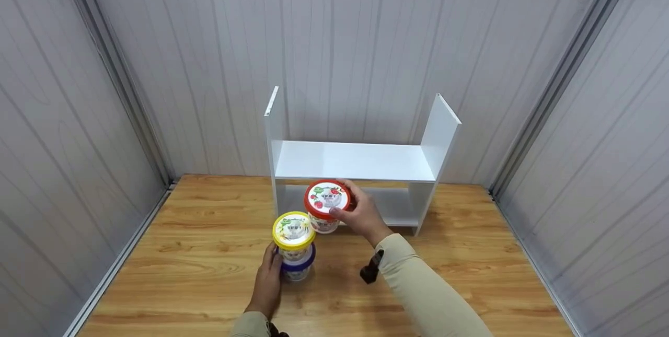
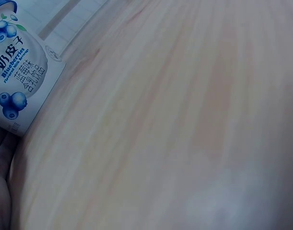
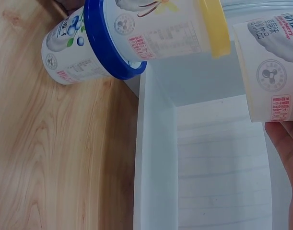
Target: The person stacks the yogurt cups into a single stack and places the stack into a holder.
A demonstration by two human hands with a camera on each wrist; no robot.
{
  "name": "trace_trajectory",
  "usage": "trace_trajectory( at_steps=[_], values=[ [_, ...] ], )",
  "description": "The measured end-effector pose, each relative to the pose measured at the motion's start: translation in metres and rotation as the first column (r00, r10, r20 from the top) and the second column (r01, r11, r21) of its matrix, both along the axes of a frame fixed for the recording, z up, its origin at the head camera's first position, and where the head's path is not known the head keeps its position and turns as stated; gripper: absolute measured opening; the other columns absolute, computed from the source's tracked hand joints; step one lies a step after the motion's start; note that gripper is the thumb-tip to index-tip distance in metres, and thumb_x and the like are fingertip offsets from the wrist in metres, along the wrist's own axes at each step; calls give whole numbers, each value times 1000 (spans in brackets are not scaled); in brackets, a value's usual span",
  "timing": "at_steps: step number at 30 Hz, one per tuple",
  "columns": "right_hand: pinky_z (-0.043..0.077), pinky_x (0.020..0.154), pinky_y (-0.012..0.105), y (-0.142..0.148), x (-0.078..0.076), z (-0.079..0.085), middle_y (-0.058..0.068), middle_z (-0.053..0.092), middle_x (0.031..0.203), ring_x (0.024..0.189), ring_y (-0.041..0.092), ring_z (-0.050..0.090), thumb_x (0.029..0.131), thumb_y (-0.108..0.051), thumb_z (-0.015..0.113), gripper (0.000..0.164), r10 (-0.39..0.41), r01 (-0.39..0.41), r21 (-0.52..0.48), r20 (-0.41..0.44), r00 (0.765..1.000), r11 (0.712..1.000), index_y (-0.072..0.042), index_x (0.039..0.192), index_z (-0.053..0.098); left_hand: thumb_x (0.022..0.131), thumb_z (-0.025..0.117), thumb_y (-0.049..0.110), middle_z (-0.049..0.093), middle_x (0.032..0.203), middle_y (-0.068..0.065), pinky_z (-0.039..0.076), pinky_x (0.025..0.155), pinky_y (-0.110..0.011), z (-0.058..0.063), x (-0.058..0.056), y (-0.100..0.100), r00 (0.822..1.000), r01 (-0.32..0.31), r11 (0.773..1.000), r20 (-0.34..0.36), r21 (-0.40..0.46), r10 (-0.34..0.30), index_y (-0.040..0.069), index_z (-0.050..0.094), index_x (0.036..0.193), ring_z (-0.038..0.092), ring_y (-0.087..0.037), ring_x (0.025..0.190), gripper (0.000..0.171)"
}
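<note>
A red-lidded strawberry milk drink cup [image 1: 326, 204] is in my right hand [image 1: 364, 214], gripped at its side in the head view. It is raised off the table, in front of the shelf. My left hand [image 1: 266, 280] holds the blue-lidded blueberry cup [image 1: 298, 269] from the left, low down; part of its grip is hidden. On top of that blue lid stands a yellow-lidded cup [image 1: 293, 232], beside and just left of the red one. The right wrist view shows the yellow-lidded cup [image 3: 160, 26] resting on the blue-lidded cup [image 3: 74, 48].
Behind the cups stands a white two-level shelf [image 1: 355, 162] with upright side panels. It sits on a wood-grain table [image 1: 209, 253] against a pale panelled wall [image 1: 360, 49]. More panelled walls rise at left and right.
</note>
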State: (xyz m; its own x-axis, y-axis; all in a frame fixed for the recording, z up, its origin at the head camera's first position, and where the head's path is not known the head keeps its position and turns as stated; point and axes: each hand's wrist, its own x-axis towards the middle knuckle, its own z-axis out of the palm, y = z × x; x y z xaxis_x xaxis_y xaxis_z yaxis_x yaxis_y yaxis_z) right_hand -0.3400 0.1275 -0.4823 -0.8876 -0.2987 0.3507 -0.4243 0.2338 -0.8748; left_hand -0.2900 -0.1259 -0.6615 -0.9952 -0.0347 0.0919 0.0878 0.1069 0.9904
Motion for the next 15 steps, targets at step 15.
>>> trace_trajectory(
  at_steps=[15],
  values=[
    [55,97,36,-15,1,1,9,62,130,116,23,61,83,-34,84,82,59,-59,-31,28,998,998,-12,151,44,107,37,52,39,158,-14,22,120,-60,2,1,1,1000,19,999,-20,30,-18,23,28,158,33,-37,146,59]
  ],
)
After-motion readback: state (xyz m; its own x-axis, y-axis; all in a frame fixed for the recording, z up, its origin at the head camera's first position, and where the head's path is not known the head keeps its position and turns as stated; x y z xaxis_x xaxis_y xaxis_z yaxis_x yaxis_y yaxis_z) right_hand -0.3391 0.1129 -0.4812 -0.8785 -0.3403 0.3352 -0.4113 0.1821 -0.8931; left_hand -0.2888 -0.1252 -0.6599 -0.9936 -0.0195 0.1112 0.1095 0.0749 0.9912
